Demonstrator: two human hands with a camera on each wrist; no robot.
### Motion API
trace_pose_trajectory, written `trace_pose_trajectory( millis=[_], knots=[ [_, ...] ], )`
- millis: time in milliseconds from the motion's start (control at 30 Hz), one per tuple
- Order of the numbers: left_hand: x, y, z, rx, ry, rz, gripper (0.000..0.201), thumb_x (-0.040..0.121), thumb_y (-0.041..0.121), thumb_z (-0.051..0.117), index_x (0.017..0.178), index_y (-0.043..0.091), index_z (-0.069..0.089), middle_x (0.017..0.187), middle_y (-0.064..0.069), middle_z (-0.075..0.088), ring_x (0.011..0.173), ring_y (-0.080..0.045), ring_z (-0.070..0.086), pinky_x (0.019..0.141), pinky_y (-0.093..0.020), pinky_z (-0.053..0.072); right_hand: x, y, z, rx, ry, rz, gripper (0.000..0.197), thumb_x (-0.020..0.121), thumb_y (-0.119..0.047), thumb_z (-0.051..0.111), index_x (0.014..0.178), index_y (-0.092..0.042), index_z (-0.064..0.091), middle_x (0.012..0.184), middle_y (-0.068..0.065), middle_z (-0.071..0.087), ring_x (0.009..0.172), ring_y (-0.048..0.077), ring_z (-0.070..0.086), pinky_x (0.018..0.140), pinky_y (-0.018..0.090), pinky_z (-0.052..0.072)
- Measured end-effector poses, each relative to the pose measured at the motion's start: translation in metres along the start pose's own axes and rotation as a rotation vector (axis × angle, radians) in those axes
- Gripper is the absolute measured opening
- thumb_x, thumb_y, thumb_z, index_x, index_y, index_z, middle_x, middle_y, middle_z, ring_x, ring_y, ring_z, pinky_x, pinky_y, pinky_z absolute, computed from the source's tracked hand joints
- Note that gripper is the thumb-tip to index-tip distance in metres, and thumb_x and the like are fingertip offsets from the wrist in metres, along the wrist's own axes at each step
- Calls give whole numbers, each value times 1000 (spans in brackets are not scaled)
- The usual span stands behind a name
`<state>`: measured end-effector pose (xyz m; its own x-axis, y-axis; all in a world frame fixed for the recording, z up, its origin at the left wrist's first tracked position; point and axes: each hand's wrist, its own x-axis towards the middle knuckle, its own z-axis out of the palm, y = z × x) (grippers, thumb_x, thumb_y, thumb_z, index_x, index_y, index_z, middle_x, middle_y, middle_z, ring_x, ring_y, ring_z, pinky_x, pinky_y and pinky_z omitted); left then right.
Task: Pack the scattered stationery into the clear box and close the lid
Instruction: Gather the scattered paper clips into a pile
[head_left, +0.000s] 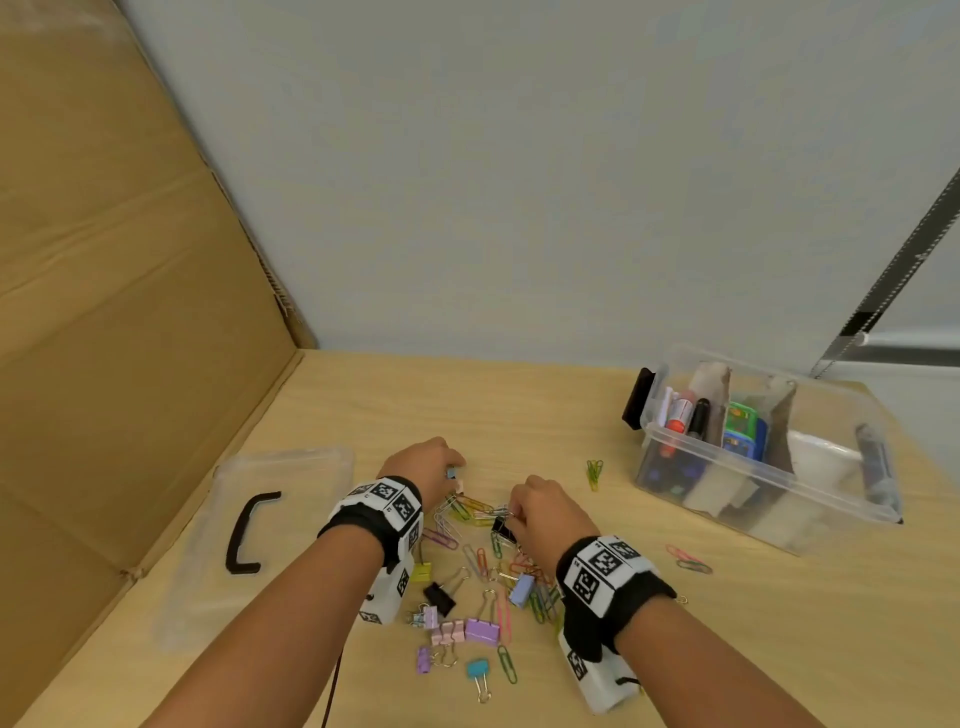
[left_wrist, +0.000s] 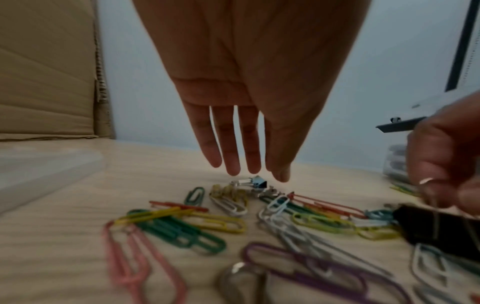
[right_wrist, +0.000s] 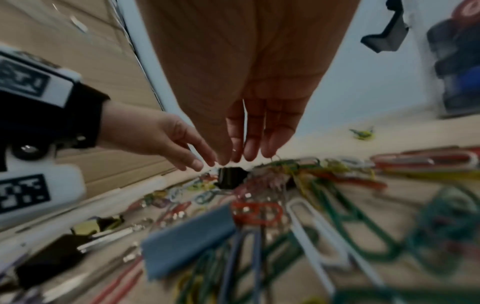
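Coloured paper clips (head_left: 470, 512) and binder clips (head_left: 480, 630) lie scattered on the wooden table (head_left: 779, 623). My left hand (head_left: 451, 467) hangs with straight fingers just above a small blue binder clip (left_wrist: 255, 182), not gripping it. My right hand (head_left: 513, 515) pinches the wire handle of a black binder clip (right_wrist: 231, 178) in the middle of the pile. The clear box (head_left: 769, 467) stands open at the right with markers (head_left: 680, 410) inside. Its clear lid (head_left: 291, 519) with a black handle (head_left: 247, 535) lies flat at the left.
A cardboard wall (head_left: 114, 312) rises along the left side behind the lid. A green paper clip pair (head_left: 594, 473) lies between the hands and the box. Red and green clips (head_left: 688, 560) lie in front of the box.
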<state>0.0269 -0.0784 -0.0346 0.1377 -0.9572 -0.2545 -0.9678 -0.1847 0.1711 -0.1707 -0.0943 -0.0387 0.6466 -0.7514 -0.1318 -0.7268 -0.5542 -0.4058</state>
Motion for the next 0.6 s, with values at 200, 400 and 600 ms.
trace_pose_trajectory(
  millis=[200,400,600],
  knots=[
    [8,-8,14,-45,68,29,27,93,26,53,119,21,59,122,-3,48,102,-24,58,86,-35,50,-10,11,2,517,117,86,20,86,-17,63,69,-21,52,103,-2,51,96,12,52,85,21,43],
    [14,-12,21,-154,117,-3,18,89,16,57,106,20,64,114,-6,52,96,-26,59,85,-34,50,-24,23,-14,1384,206,340,26,89,0,55,70,-11,42,98,19,70,97,28,67,88,47,52],
    [15,-16,17,-218,104,-21,11,85,20,63,96,22,64,109,-5,54,95,-23,58,84,-33,50,-31,30,-18,1075,139,435,17,91,2,47,84,-11,38,71,15,58,59,23,64,65,40,58]
  ],
)
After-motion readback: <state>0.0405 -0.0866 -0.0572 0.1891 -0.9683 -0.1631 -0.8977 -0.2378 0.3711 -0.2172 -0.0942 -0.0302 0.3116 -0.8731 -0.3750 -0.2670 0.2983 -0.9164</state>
